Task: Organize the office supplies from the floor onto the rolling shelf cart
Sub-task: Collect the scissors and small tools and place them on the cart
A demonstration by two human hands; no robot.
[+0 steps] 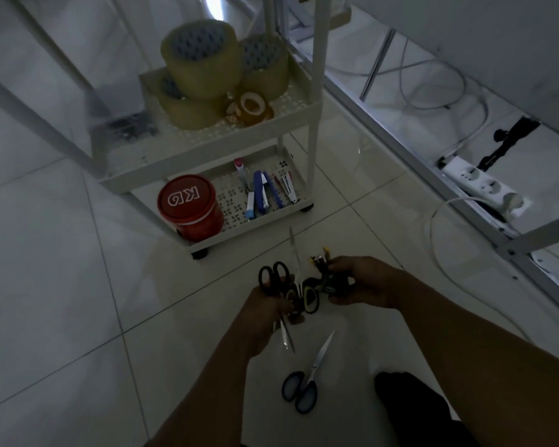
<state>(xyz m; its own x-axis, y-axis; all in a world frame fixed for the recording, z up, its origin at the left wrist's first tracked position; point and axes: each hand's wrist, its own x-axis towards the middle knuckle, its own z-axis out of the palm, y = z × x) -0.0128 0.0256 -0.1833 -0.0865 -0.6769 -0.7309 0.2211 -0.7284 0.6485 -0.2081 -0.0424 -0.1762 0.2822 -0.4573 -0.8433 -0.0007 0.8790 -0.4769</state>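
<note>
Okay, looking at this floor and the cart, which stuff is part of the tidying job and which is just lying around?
Part of the job:
- scissors bundle in the left hand
- dark tool in the right hand
- blue-handled scissors on the floor
- rolling cart, holding tape rolls and a red tub

Just lying about:
- power strip
- white cables
- desk frame

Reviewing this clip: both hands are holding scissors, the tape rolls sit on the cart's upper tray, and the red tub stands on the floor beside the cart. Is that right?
Not quite. In the head view the red tub stands on the cart's bottom tray, not on the floor. The rest holds: left hand and right hand hold scissors, and the tape rolls sit on the upper tray.
</note>
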